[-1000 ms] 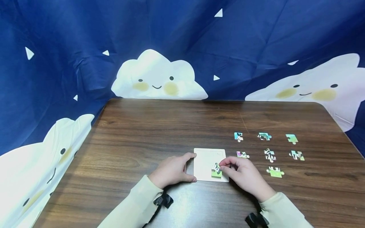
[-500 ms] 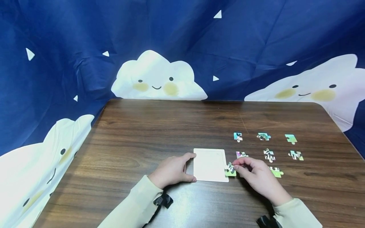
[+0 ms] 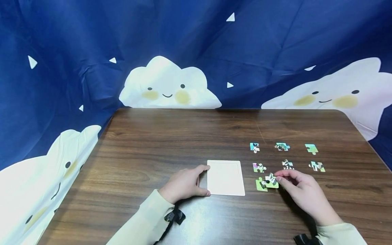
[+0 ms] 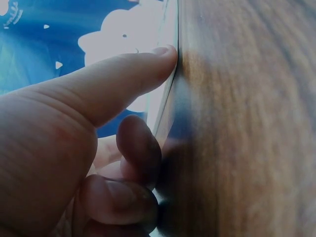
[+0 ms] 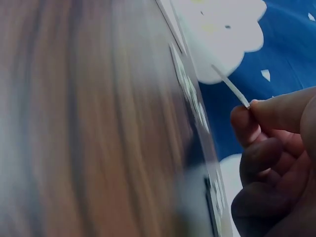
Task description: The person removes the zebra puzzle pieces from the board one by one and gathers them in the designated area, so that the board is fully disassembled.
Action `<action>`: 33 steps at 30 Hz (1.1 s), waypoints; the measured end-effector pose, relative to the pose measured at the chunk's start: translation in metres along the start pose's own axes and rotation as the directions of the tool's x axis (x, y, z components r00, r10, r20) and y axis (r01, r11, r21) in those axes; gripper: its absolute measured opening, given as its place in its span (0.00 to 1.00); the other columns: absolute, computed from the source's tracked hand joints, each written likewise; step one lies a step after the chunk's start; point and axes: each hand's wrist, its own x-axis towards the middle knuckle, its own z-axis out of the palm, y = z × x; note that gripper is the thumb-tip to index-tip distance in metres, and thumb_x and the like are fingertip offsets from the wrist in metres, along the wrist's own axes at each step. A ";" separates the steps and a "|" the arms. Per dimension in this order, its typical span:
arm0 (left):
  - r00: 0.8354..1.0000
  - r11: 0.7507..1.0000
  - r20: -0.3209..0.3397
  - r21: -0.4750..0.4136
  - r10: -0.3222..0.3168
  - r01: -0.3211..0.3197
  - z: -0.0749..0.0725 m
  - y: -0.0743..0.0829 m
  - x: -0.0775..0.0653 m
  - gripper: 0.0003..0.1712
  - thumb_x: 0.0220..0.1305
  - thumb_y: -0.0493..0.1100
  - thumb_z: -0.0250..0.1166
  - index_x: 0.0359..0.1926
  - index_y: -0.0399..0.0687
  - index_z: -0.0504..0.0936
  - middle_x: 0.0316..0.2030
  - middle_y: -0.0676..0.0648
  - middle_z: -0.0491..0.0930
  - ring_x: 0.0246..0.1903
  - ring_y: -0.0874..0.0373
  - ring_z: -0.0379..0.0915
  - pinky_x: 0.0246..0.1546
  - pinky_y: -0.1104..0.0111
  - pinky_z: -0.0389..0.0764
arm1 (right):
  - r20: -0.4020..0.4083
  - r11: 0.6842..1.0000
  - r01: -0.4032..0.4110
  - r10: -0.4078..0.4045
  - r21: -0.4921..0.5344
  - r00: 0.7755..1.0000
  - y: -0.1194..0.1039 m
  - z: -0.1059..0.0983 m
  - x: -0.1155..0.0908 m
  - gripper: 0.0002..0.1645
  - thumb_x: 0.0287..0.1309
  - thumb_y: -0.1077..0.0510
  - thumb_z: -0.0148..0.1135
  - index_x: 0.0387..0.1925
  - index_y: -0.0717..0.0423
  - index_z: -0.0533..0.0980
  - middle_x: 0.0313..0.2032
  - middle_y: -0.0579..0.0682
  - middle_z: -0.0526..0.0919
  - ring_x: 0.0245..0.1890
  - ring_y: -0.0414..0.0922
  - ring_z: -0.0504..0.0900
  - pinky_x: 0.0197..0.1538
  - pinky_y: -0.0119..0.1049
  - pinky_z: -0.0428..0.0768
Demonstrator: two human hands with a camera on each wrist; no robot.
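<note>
My right hand (image 3: 301,190) pinches a green jigsaw piece (image 3: 272,181) with a black-and-white picture between thumb and fingertips. In the right wrist view, the pinched piece (image 5: 231,86) is edge-on, lifted off the table and tilted. Just under and left of it, another green jigsaw piece (image 3: 261,184) lies on the table, partly overlapped in the head view. My left hand (image 3: 185,185) rests at the left side of a white square puzzle board (image 3: 226,178), thumb at the near corner and index finger higher up. The left wrist view shows the straight thumb (image 4: 133,74) touching the board's edge.
Several loose jigsaw pieces lie in rows on the brown wooden table (image 3: 153,143), among them a blue piece (image 3: 255,147), a teal piece (image 3: 282,146) and a pink-and-green piece (image 3: 259,167). A blue curtain (image 3: 245,41) with white clouds hangs behind the table.
My right hand has carried the pinched jigsaw piece rightward from over the board to above the loose pieces, uncovering one green piece and hiding another. My left hand and the board have stayed put.
</note>
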 end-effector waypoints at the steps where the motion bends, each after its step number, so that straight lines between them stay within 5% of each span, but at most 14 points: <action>1: 1.000 1.000 0.001 0.000 0.000 0.000 0.000 0.000 0.000 0.48 0.49 0.62 0.77 0.70 0.57 0.70 0.19 0.63 0.72 0.20 0.67 0.68 0.26 0.68 0.70 | -0.011 1.000 -0.004 0.004 -0.008 1.000 0.004 -0.003 -0.001 0.04 0.65 0.60 0.65 0.39 0.50 0.84 0.34 0.43 0.86 0.35 0.25 0.76 0.39 0.21 0.68; 13: 1.000 1.000 0.002 -0.015 -0.006 0.006 -0.002 -0.004 -0.003 0.48 0.49 0.61 0.77 0.70 0.57 0.70 0.19 0.64 0.73 0.20 0.68 0.69 0.25 0.68 0.71 | -0.081 0.997 -0.045 0.040 -0.061 0.996 0.047 -0.035 -0.006 0.06 0.66 0.58 0.65 0.40 0.55 0.84 0.32 0.41 0.86 0.37 0.13 0.69 0.38 0.17 0.63; 18: 1.000 1.000 0.005 -0.013 -0.010 0.010 0.000 -0.003 -0.002 0.48 0.49 0.62 0.77 0.70 0.57 0.70 0.19 0.63 0.73 0.19 0.67 0.69 0.24 0.68 0.70 | -0.065 0.993 -0.076 0.070 -0.091 0.995 0.067 -0.049 -0.009 0.07 0.66 0.59 0.63 0.41 0.57 0.83 0.33 0.27 0.82 0.39 0.10 0.65 0.37 0.17 0.61; 20: 1.000 1.000 0.005 -0.012 -0.013 0.013 0.000 -0.003 -0.001 0.48 0.49 0.62 0.77 0.70 0.57 0.70 0.19 0.63 0.73 0.19 0.67 0.69 0.24 0.68 0.70 | -0.064 0.988 -0.097 0.089 -0.120 0.994 0.074 -0.055 -0.010 0.08 0.66 0.58 0.63 0.41 0.57 0.83 0.34 0.29 0.83 0.38 0.09 0.63 0.37 0.18 0.62; 24: 1.000 1.000 0.006 -0.011 -0.015 0.015 0.001 -0.003 -0.001 0.48 0.49 0.62 0.77 0.70 0.58 0.70 0.19 0.63 0.73 0.19 0.67 0.69 0.24 0.68 0.70 | -0.053 0.972 -0.143 0.135 -0.188 0.989 0.084 -0.064 -0.013 0.10 0.67 0.57 0.62 0.41 0.59 0.83 0.37 0.55 0.87 0.36 0.09 0.60 0.35 0.25 0.62; 27: 1.000 1.000 0.007 -0.014 -0.009 0.009 0.001 -0.003 0.000 0.48 0.49 0.62 0.77 0.70 0.58 0.70 0.19 0.63 0.73 0.19 0.67 0.69 0.24 0.68 0.70 | -0.029 0.956 -0.182 0.180 -0.229 0.983 0.091 -0.069 -0.013 0.12 0.68 0.56 0.60 0.42 0.61 0.83 0.41 0.67 0.85 0.36 0.17 0.68 0.37 0.32 0.64; 30: 1.000 1.000 0.005 -0.013 0.001 -0.001 0.001 -0.002 0.000 0.48 0.49 0.62 0.77 0.70 0.57 0.70 0.19 0.63 0.73 0.19 0.67 0.69 0.25 0.69 0.70 | -0.010 0.939 -0.221 0.226 -0.263 0.974 0.096 -0.073 -0.011 0.15 0.70 0.55 0.58 0.44 0.63 0.82 0.42 0.69 0.84 0.39 0.41 0.80 0.41 0.42 0.67; 33: 1.000 1.000 0.005 -0.010 0.008 -0.008 0.001 -0.002 0.001 0.48 0.49 0.62 0.77 0.70 0.57 0.70 0.18 0.63 0.73 0.19 0.68 0.69 0.25 0.69 0.70 | -0.014 0.928 -0.244 0.250 -0.281 0.968 0.099 -0.075 -0.011 0.16 0.70 0.54 0.57 0.44 0.64 0.81 0.43 0.71 0.83 0.41 0.54 0.80 0.41 0.47 0.67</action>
